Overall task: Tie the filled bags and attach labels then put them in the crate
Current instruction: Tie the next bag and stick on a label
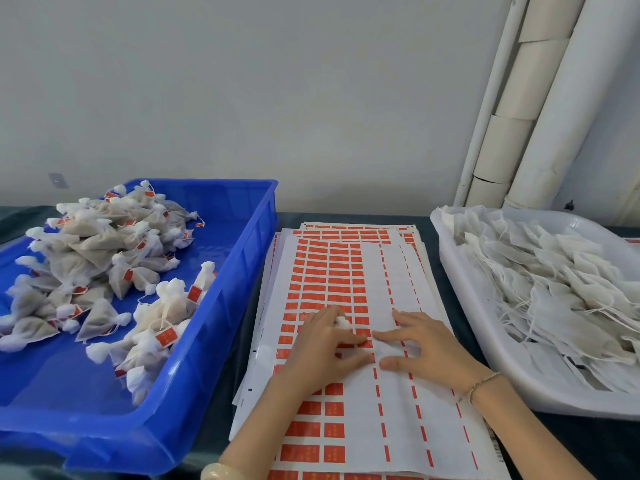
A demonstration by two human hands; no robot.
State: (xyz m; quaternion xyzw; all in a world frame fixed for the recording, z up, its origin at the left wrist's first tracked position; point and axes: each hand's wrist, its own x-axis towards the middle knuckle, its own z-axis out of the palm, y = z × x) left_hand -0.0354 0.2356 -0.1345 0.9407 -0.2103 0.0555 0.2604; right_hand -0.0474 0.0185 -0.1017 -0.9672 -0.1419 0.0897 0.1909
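Between the two tubs: a stack of label sheets [332,271] lies on the dark table [616,452]. Red labels stand in rows on the left part of the top sheet. The right part is bare white backing with thin red dashed lines.
Left hand [322,344]: it rests on the rows of red labels. Its far fingers curl over a small bag [341,322], of which only a white tuft shows. The forefinger and thumb reach out onto the sheet.
Right hand [426,344]: it lies flat on the bare backing, fingers straight and spread, pressing the sheet down.
Forefingers: the two tips almost meet at the right edge of the red rows.
Blue crate [221,306]: it stands just left of the sheets, its near corner close to the left forearm.
Tied bags [86,258]: they are heaped in the crate, mostly toward its left and back, each with a knotted white top. Many carry a small red label.
White tub [460,306]: it stands just right of the sheets.
Loose bags [554,278]: flat and pale, with trailing strings, they fill the tub in overlapping layers.
Wrists: a thin chain bracelet [481,382] is on the right one, a pale bangle [221,472] on the left.
Back right: pale rolls [512,98] lean against the wall.
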